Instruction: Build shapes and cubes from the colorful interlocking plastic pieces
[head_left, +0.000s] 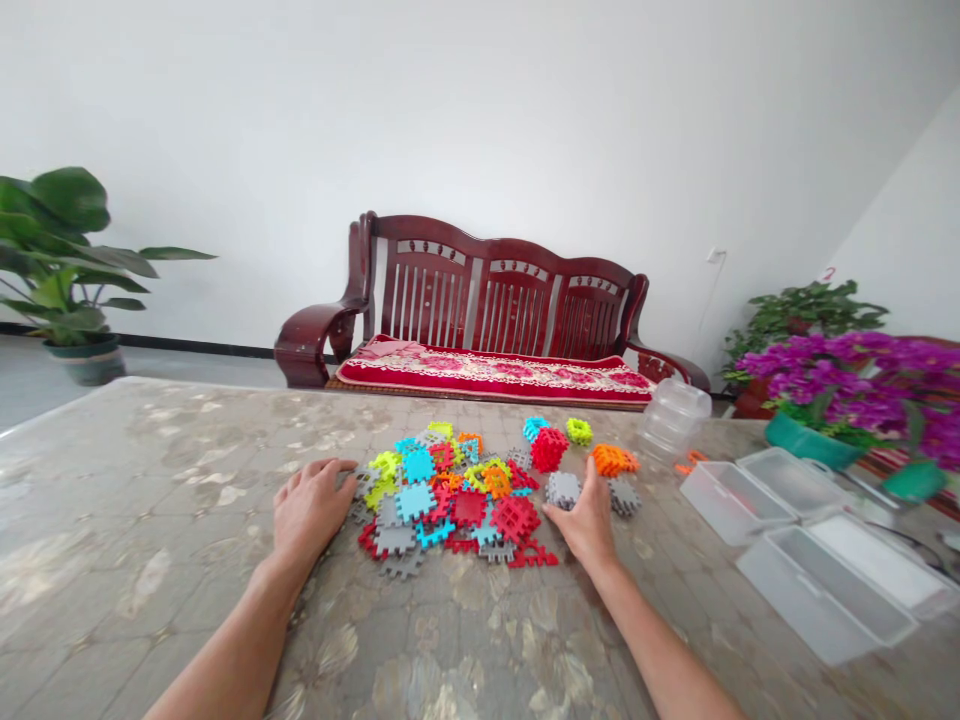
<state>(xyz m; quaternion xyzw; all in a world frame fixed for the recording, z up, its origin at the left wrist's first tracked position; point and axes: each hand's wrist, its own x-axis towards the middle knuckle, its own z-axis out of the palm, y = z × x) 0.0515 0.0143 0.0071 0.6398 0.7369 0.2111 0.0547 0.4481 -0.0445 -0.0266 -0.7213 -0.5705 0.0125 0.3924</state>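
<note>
A heap of interlocking plastic tiles (469,508) in red, blue, grey, yellow-green and orange lies on the table before me. My left hand (311,505) rests palm down at the heap's left side, its fingers stretched toward the grey tiles there. To the right of the heap, my right hand (589,520) has its thumb and forefinger around a small stack of grey tiles (562,489); its other fingers are hidden. Close by are stacks of red tiles (549,449), orange tiles (614,460), blue tiles (535,428) and yellow-green tiles (579,431). Another grey stack (624,496) sits just right of my hand.
Clear plastic boxes (825,590) with lids open lie on the right of the patterned table (180,500). A clear rounded container (675,415) stands at the far edge, near purple flowers (847,375). Beyond the table is a wooden bench (499,290); a potted plant (71,270) is left.
</note>
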